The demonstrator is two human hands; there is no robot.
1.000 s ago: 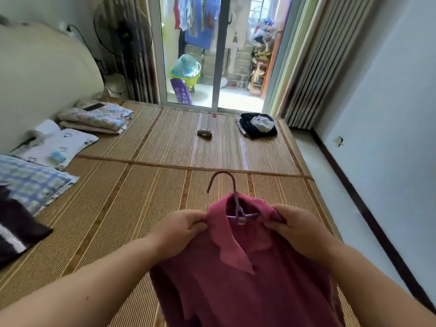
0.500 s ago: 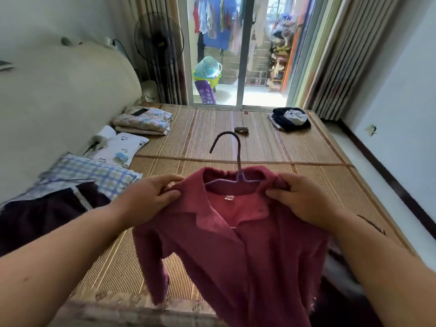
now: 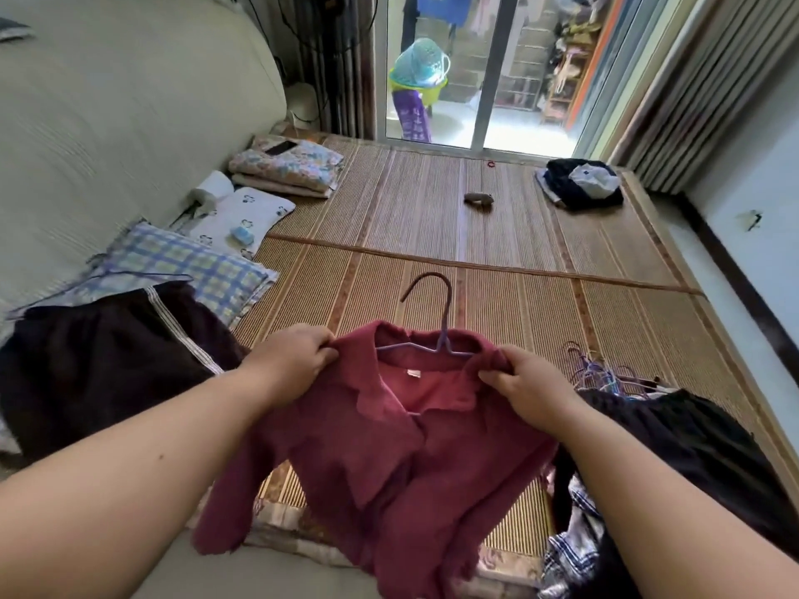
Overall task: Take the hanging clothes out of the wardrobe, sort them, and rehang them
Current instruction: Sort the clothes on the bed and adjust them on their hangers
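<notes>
1. Both forearms are reaching forward from the near edge of the bed. The left hand [image 3: 289, 364] is pinching the left shoulder of a maroon collared shirt [image 3: 389, 460]; the right hand [image 3: 525, 384] is pinching the right shoulder at the collar. Both grips are clenched on fabric.
2. The shirt is hanging between the two hands, collar uppermost, body and one sleeve drooping past the bed's near edge. A purple hanger [image 3: 436, 335] is sitting inside the neck opening, its hook sticking up and away from the person, midway between the grips.
3. Just right of the right hand, a tangle of spare hangers [image 3: 599, 373] is lying on the woven mat [image 3: 497, 296], touching a pile of dark clothes [image 3: 691, 460] at the near right corner.
4. At the near left, a dark garment with a pale stripe [image 3: 108, 365] is lying partly over a blue checked pillow [image 3: 190, 270].
5. Farther along the left edge: a white patterned pillow [image 3: 242, 216], then folded floral bedding [image 3: 289, 166] with a dark flat object on top.
6. Mid-mat, a small brown object [image 3: 478, 200] is lying alone; too small to identify.
7. At the far right corner, a dark folded bundle [image 3: 579, 188] is carrying a white item on top.
8. Beyond the glass door, a green basin [image 3: 417, 86] is holding a teal mesh basket upside down.
</notes>
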